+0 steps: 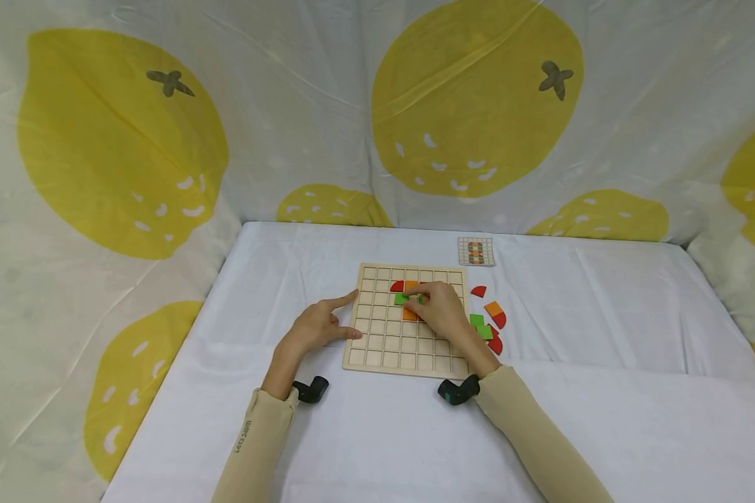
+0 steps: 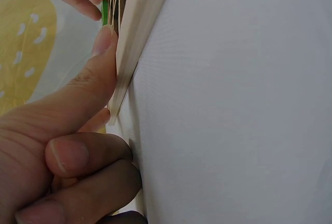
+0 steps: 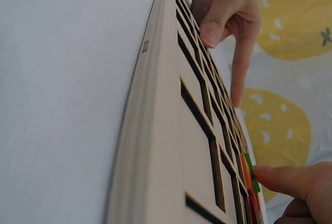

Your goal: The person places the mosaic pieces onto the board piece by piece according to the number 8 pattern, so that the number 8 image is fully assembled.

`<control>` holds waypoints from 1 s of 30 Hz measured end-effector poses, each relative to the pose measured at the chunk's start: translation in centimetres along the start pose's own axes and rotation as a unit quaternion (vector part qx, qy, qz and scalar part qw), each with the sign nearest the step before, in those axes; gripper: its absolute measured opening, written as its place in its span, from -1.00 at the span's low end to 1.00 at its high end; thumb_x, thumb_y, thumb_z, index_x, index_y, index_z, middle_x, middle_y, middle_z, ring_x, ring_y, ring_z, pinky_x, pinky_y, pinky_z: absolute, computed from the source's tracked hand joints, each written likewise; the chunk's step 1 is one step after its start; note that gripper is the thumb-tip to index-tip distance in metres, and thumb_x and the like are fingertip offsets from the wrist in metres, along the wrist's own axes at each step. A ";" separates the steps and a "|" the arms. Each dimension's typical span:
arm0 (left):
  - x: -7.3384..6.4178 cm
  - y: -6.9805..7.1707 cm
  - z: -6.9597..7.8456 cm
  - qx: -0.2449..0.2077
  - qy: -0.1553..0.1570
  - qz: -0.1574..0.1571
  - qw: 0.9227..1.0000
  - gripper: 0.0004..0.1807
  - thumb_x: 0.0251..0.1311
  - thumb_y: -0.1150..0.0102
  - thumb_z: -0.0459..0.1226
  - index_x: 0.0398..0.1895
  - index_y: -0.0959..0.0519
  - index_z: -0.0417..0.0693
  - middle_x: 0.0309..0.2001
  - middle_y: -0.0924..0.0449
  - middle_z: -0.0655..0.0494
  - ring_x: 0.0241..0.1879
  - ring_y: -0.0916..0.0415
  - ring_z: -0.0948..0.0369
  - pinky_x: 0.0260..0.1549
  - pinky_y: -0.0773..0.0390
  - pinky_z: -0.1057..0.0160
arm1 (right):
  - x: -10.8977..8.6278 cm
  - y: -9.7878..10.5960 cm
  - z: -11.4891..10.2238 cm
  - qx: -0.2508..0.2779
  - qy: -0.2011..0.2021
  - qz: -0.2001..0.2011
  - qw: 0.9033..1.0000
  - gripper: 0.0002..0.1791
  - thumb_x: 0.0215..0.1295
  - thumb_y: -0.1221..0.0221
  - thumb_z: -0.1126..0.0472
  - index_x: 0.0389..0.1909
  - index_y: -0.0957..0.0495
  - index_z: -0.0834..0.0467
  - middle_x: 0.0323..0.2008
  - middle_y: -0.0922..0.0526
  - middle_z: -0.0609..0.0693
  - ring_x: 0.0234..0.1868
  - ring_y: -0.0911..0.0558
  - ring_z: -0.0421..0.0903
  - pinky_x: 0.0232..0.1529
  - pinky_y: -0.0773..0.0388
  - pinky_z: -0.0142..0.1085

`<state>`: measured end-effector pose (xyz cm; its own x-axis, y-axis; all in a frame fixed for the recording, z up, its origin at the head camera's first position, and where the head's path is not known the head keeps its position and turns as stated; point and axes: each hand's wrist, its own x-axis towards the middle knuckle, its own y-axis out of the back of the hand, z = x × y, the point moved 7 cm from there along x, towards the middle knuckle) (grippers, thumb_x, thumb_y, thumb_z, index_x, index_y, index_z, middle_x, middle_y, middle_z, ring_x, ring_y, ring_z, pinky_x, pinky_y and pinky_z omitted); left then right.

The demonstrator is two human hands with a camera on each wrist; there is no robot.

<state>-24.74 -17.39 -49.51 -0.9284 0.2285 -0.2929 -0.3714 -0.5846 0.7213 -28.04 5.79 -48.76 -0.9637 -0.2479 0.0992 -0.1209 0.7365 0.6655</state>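
A pale wooden grid board (image 1: 377, 344) lies flat on the white table. My left hand (image 1: 314, 326) rests at its left edge, index finger and thumb stretched apart along the rim; the other fingers are folded in the left wrist view. Over the upper middle of the board, my right hand (image 1: 440, 307) pinches a green square tile (image 1: 400, 300) between thumb and index finger. Beside that tile are a red quarter-round tile (image 1: 397, 286) and two orange tiles, one above (image 1: 412, 285) and one below (image 1: 409, 315). The right hand partly hides neighbouring cells.
Loose tiles lie right of the board: a red quarter-round (image 1: 479, 291), an orange tile (image 1: 493, 308), green squares (image 1: 484, 332) and more red ones (image 1: 495, 346). A small pattern card (image 1: 476, 252) sits behind the board. Lemon-print cloth (image 1: 302, 126) hangs at the back.
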 end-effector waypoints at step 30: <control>0.1 0.1 -0.1 0.008 -0.006 0.003 1.000 0.04 0.06 -0.56 0.01 0.62 -0.21 0.30 -0.68 -0.15 0.25 -0.61 -0.03 0.29 -0.51 -0.13 0.29 | -0.2 0.3 0.2 -0.002 -0.029 0.013 1.000 -0.71 0.26 -0.45 0.11 -0.06 -0.80 0.17 -0.71 -0.28 -0.09 -0.63 -0.30 -0.16 -0.54 -0.14 -0.35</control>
<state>-24.85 -17.52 -49.50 -0.9306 0.2345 -0.2811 -0.3659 -0.5728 0.7335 -27.90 6.21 -48.67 -0.9785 -0.1925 0.0740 -0.0950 0.7393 0.6666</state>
